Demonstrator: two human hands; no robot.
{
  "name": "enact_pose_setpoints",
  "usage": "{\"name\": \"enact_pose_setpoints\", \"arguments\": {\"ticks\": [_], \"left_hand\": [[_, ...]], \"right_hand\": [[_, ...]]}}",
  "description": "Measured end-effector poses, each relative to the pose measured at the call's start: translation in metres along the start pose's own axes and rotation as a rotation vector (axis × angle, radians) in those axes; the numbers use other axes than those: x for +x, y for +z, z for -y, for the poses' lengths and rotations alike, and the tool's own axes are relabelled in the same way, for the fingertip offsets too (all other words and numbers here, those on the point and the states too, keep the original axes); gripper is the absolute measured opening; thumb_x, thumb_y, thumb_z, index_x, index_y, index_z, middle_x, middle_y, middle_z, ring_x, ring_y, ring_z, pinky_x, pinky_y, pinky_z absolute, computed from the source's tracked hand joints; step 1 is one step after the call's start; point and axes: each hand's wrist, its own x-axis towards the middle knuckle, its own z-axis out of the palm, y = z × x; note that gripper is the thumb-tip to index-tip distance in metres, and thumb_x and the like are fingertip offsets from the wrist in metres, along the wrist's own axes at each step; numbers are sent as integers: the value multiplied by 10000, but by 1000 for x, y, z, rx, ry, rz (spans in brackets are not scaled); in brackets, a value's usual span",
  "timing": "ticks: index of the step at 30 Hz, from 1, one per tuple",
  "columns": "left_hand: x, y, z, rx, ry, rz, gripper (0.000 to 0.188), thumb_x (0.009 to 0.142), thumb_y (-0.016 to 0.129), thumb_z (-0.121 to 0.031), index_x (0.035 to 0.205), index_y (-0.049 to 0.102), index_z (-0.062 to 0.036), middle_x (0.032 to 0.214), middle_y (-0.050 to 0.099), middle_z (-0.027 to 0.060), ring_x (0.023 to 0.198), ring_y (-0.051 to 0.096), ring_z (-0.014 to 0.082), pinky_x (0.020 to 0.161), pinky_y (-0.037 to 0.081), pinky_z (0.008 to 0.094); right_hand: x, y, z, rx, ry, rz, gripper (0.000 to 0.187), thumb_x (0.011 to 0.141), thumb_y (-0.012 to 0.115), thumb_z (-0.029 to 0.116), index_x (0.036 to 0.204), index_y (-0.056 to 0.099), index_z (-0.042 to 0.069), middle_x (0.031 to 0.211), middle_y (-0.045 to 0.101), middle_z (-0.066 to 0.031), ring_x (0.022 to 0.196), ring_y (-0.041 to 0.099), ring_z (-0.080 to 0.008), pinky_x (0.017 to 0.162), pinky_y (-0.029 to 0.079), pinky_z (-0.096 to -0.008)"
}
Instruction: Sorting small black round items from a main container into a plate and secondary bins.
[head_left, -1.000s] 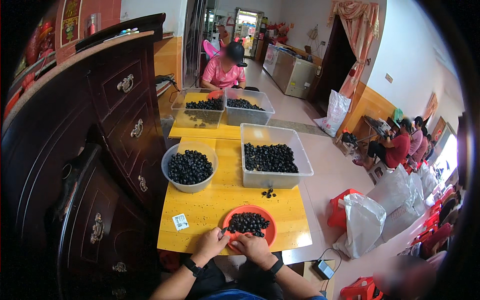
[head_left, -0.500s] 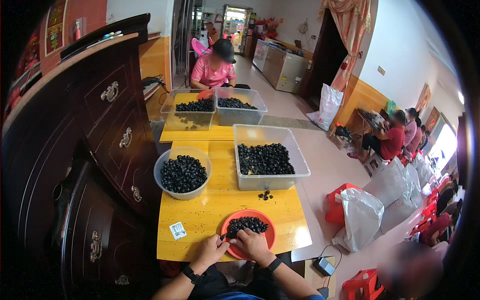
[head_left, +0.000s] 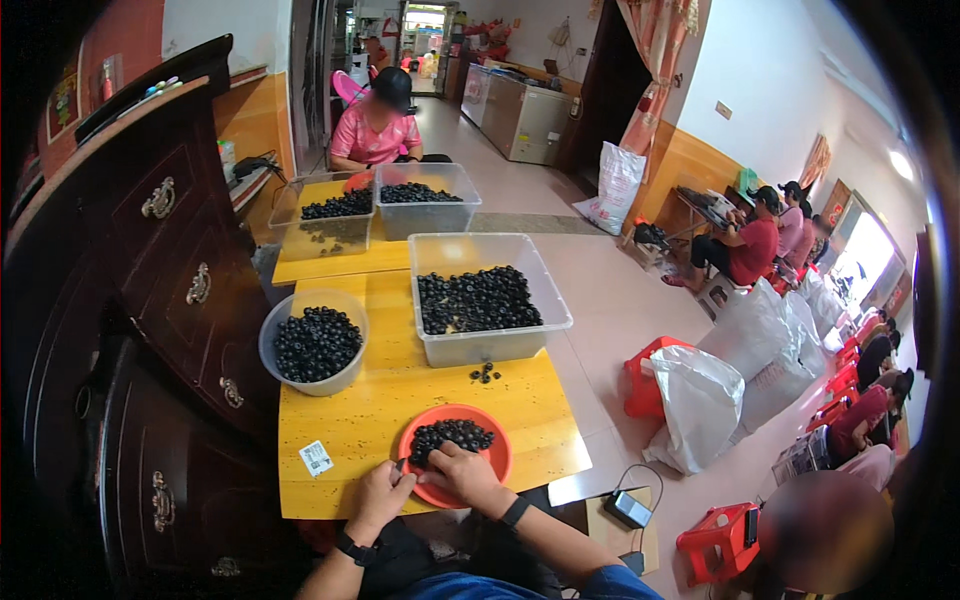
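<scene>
The heap of dark round pieces (head_left: 458, 433) lies in the orange-red plate (head_left: 503, 458) on the table (head_left: 545, 425), longer side to side — nearer the right hand (head_left: 464, 475), fingers bent at its close edge, grip hidden. The left hand (head_left: 380, 495) pinches a small dark object (head_left: 401, 464) by the plate's left rim.

On the counter (head_left: 535, 405), a plate (head_left: 503, 458) of pieces (head_left: 465, 432) lies before a box (head_left: 485, 351); a bowl (head_left: 328, 386) stands left of both.
</scene>
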Motion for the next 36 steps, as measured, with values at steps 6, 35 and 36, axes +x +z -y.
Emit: {"name": "enact_pose_setpoints", "arguments": {"ticks": [6, 35, 36], "left_hand": [[0, -2, 3, -34, 21, -49, 302, 831, 723, -215, 723, 523, -15, 583, 516, 111, 523, 523, 245, 517, 413, 394], [-57, -10, -90, -83, 210, 37, 221, 810, 778, -122, 983, 660, -53, 662, 607, 6, 565, 530, 73, 544, 442, 256], [-59, -4, -91, -44, 270, 36, 238, 808, 784, -140, 997, 664, -58, 687, 649, 36, 564, 576, 105, 551, 470, 277]], "right_hand": [[2, 6, -3, 96, -88, 4, 264, 848, 712, 274, 989, 624, 68, 931, 582, -126, 819, 658, -328, 679, 546, -417], [-39, -4, 21, 2621, 947, -179, 289, 1035, 513, 309, 996, 623, 45, 1124, 676, -148, 1016, 657, -265, 900, 545, -405], [-37, -3, 26, 2541, 963, -201, 285, 1035, 512, 307, 999, 624, 48, 1116, 677, -143, 1032, 656, -271, 930, 536, -416]]}}
